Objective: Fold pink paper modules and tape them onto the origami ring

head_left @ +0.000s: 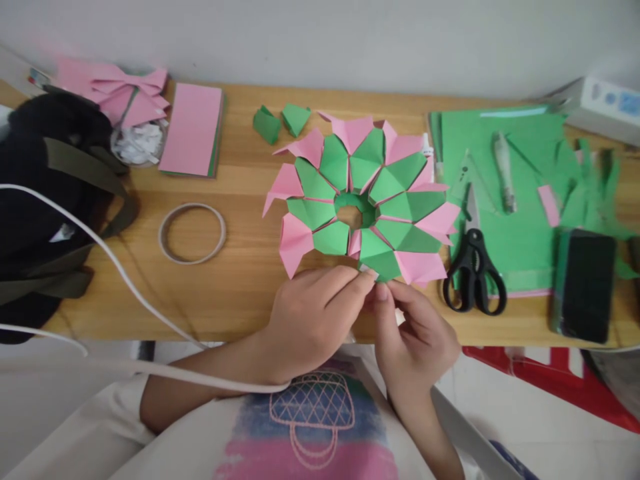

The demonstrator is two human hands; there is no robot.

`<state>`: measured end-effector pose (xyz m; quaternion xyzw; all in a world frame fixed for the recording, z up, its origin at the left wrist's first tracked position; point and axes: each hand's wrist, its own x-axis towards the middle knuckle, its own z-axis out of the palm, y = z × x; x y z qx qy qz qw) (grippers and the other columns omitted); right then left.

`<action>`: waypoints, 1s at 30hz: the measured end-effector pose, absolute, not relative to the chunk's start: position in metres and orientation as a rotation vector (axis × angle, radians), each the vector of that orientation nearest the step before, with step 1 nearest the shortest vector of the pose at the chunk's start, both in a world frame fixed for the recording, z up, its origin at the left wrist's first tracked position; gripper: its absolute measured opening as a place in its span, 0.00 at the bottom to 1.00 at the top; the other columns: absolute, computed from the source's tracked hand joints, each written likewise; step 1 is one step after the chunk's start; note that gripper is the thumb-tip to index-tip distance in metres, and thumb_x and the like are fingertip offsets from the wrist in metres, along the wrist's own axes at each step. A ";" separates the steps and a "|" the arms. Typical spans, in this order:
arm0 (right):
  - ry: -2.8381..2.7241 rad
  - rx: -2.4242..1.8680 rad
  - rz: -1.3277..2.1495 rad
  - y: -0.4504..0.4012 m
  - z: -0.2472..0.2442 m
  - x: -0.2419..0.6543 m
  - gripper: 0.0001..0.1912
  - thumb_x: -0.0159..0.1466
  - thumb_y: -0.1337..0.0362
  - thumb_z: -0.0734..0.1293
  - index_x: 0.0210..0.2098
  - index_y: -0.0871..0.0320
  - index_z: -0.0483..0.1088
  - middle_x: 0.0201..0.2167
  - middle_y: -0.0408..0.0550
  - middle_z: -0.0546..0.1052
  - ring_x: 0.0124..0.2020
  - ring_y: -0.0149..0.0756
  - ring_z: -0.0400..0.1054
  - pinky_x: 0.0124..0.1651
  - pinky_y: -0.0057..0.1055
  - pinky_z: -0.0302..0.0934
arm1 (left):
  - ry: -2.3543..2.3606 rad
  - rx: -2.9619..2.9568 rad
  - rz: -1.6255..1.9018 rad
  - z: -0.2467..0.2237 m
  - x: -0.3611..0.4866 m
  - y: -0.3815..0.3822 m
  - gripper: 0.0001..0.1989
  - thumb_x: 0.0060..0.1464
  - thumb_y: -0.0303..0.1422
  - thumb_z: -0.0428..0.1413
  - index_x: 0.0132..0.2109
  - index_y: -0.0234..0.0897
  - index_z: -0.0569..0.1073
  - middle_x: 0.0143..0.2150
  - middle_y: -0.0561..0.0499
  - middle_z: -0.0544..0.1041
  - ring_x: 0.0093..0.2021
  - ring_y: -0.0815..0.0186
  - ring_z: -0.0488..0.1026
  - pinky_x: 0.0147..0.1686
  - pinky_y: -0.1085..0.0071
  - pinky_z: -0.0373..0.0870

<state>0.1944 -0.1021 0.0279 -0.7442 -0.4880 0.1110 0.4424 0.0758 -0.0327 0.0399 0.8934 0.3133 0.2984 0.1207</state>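
Note:
A ring-shaped paper flower (320, 170) of folded green and pink pieces, with a round hole in its middle, is held just in front of me at the table's front half. My left hand (320, 313) has its fingers closed on the near edge of the flower, by a small white patch on a green piece. Close beside it, my right hand (415, 333) pinches the same green piece's lower tip between thumb and forefinger. Something small and white shows partly behind the right fingers; I cannot make out what it is.
Right: black scissors (474, 267), green paper sheets (520, 253), a utility knife (505, 173), a set square (470, 180) and a phone (585, 287). Left: a tape roll (161, 233), pink paper stack (193, 130), black bag (55, 160) and white cable (115, 260). Folded green pieces (267, 125) lie behind.

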 end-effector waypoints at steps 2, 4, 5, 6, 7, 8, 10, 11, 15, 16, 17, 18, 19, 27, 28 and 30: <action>-1.258 -1.850 0.251 -0.102 0.028 0.196 0.04 0.62 0.68 0.66 0.33 0.53 0.73 0.25 0.38 0.76 0.25 0.27 0.69 0.28 0.24 0.62 | 0.902 2.600 0.877 0.040 0.075 -0.032 0.08 0.62 0.27 0.51 0.46 0.28 0.71 0.36 0.47 0.80 0.36 0.66 0.78 0.36 0.70 0.77; -1.290 -1.858 0.234 -0.103 0.028 0.196 0.04 0.62 0.68 0.66 0.34 0.53 0.72 0.26 0.38 0.77 0.25 0.27 0.70 0.29 0.24 0.62 | 0.903 2.588 0.889 0.041 0.075 -0.032 0.08 0.62 0.27 0.51 0.45 0.28 0.71 0.36 0.46 0.80 0.36 0.66 0.78 0.36 0.70 0.77; -1.298 -1.863 0.230 -0.103 0.028 0.196 0.04 0.62 0.68 0.65 0.34 0.53 0.72 0.26 0.38 0.77 0.25 0.28 0.70 0.29 0.24 0.62 | 0.906 2.583 0.888 0.041 0.075 -0.031 0.08 0.63 0.27 0.51 0.45 0.29 0.71 0.36 0.46 0.80 0.36 0.66 0.78 0.36 0.70 0.77; -1.304 -1.867 0.229 -0.104 0.028 0.196 0.05 0.62 0.68 0.65 0.34 0.53 0.72 0.26 0.38 0.76 0.25 0.28 0.70 0.30 0.25 0.62 | 0.907 2.580 0.887 0.042 0.075 -0.031 0.07 0.63 0.27 0.51 0.45 0.29 0.71 0.36 0.47 0.80 0.36 0.66 0.78 0.36 0.70 0.77; -1.312 -1.869 0.226 -0.104 0.027 0.196 0.05 0.63 0.68 0.65 0.34 0.53 0.72 0.26 0.39 0.76 0.25 0.28 0.70 0.29 0.25 0.62 | 0.907 2.576 0.886 0.042 0.075 -0.031 0.07 0.62 0.27 0.51 0.44 0.29 0.71 0.36 0.47 0.80 0.36 0.66 0.78 0.36 0.70 0.77; -1.322 -1.869 0.223 -0.104 0.027 0.196 0.04 0.63 0.68 0.65 0.34 0.53 0.72 0.26 0.39 0.76 0.25 0.27 0.69 0.29 0.25 0.61 | 0.904 2.573 0.883 0.042 0.075 -0.031 0.07 0.62 0.27 0.51 0.44 0.29 0.71 0.36 0.47 0.80 0.36 0.66 0.78 0.37 0.71 0.77; -1.352 -1.862 0.202 -0.104 0.027 0.195 0.04 0.63 0.68 0.65 0.35 0.53 0.71 0.26 0.38 0.76 0.24 0.26 0.68 0.28 0.24 0.60 | 0.904 2.569 0.884 0.042 0.075 -0.030 0.07 0.63 0.27 0.50 0.44 0.30 0.71 0.36 0.47 0.80 0.37 0.66 0.78 0.38 0.70 0.78; -1.368 -1.858 0.188 -0.104 0.028 0.195 0.04 0.63 0.69 0.65 0.35 0.53 0.71 0.26 0.38 0.76 0.23 0.26 0.68 0.28 0.24 0.59 | 0.905 2.569 0.886 0.042 0.075 -0.030 0.07 0.63 0.27 0.50 0.45 0.30 0.71 0.37 0.47 0.80 0.37 0.66 0.78 0.38 0.70 0.78; -1.456 -1.853 0.134 -0.103 0.030 0.196 0.05 0.63 0.70 0.64 0.34 0.53 0.69 0.25 0.38 0.75 0.25 0.26 0.68 0.29 0.24 0.59 | 0.904 2.578 0.885 0.042 0.075 -0.031 0.07 0.63 0.27 0.49 0.44 0.30 0.71 0.37 0.47 0.80 0.37 0.66 0.78 0.37 0.70 0.78; -1.480 -1.855 0.119 -0.102 0.030 0.196 0.05 0.63 0.70 0.64 0.34 0.54 0.69 0.25 0.38 0.75 0.25 0.26 0.68 0.29 0.24 0.59 | 0.906 2.582 0.884 0.042 0.075 -0.031 0.07 0.63 0.27 0.49 0.44 0.30 0.71 0.37 0.47 0.80 0.37 0.66 0.78 0.36 0.71 0.77; -1.502 -1.858 0.104 -0.102 0.030 0.197 0.05 0.64 0.70 0.64 0.34 0.54 0.69 0.25 0.39 0.75 0.25 0.27 0.68 0.29 0.24 0.59 | 0.912 2.587 0.881 0.042 0.075 -0.031 0.07 0.63 0.27 0.49 0.44 0.30 0.71 0.37 0.47 0.80 0.36 0.66 0.78 0.36 0.71 0.77; -1.520 -1.863 0.090 -0.102 0.030 0.197 0.05 0.64 0.70 0.63 0.33 0.54 0.69 0.25 0.39 0.75 0.25 0.27 0.68 0.29 0.25 0.59 | 0.918 2.589 0.880 0.042 0.075 -0.031 0.07 0.63 0.27 0.49 0.44 0.31 0.71 0.37 0.47 0.80 0.36 0.66 0.78 0.36 0.71 0.77; -1.530 -1.868 0.078 -0.102 0.030 0.197 0.05 0.64 0.69 0.63 0.33 0.54 0.69 0.25 0.39 0.75 0.25 0.27 0.68 0.29 0.25 0.59 | 0.921 2.590 0.879 0.042 0.075 -0.031 0.07 0.63 0.27 0.48 0.44 0.31 0.71 0.37 0.47 0.80 0.36 0.66 0.78 0.36 0.71 0.77; -1.503 -1.867 0.084 -0.104 0.029 0.197 0.05 0.64 0.70 0.63 0.35 0.53 0.69 0.26 0.40 0.75 0.26 0.28 0.68 0.30 0.26 0.60 | 0.918 2.523 0.857 0.041 0.075 -0.030 0.08 0.64 0.27 0.48 0.44 0.32 0.71 0.38 0.48 0.80 0.37 0.68 0.78 0.39 0.71 0.77; -1.502 -1.872 0.085 -0.104 0.029 0.197 0.05 0.64 0.70 0.63 0.35 0.53 0.69 0.26 0.40 0.75 0.26 0.28 0.68 0.30 0.26 0.59 | 0.909 2.531 0.855 0.041 0.075 -0.030 0.08 0.64 0.27 0.48 0.44 0.32 0.71 0.37 0.48 0.80 0.37 0.68 0.78 0.39 0.71 0.77; -1.503 -1.879 0.080 -0.104 0.029 0.197 0.05 0.64 0.69 0.64 0.35 0.53 0.69 0.26 0.40 0.75 0.26 0.28 0.68 0.30 0.26 0.59 | 0.893 2.556 0.862 0.041 0.075 -0.030 0.07 0.63 0.27 0.49 0.44 0.32 0.71 0.37 0.47 0.80 0.37 0.67 0.78 0.39 0.71 0.77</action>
